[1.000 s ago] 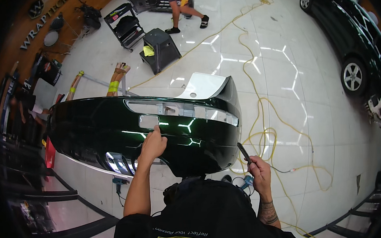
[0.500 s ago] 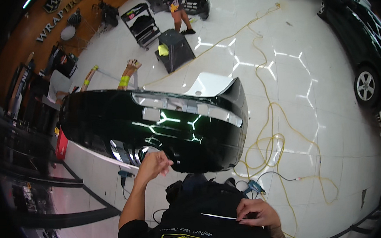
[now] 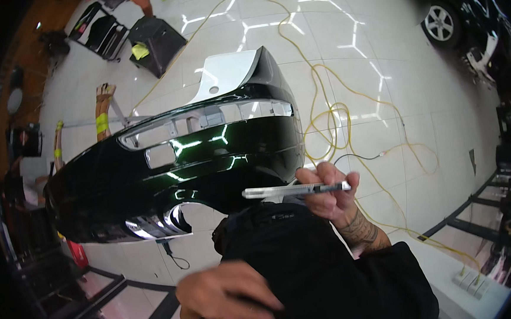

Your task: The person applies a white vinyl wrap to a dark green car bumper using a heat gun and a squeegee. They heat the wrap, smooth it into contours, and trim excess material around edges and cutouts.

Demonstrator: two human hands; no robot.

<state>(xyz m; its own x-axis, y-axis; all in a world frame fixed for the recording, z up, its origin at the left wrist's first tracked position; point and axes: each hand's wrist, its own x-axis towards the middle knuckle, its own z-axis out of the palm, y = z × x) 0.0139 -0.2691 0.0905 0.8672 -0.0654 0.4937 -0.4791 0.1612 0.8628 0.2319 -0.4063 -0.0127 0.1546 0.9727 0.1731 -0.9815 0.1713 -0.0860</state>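
Observation:
My right hand (image 3: pixel 332 197) is closed round a slim silver cutter knife (image 3: pixel 275 191), held level in front of my body with its long end pointing left. Low in front of my black shirt, my left hand (image 3: pixel 229 294) is blurred by motion. Its fingers are stretched out and apart, and I see nothing in them. Beyond both hands lies a glossy dark green car bumper (image 3: pixel 103 182) with a long cut-out and a round opening near its closest edge. A white sheet (image 3: pixel 226 72) adjoins its far right part. Neither hand touches the bumper.
A stand with yellow-taped posts (image 3: pixel 102 123) is behind the bumper. A yellow cord (image 3: pixel 347 117) loops over the floor at right. A dark box (image 3: pixel 158 45) and a cart (image 3: pixel 101 34) stand at far left, a dark car (image 3: pixel 469 2) at far right. A heat gun (image 3: pixel 164 246) lies below the bumper.
My left hand has drawn back from the bumper's round opening to my chest. My right hand has raised the cutter knife from my lap. The view has shifted right.

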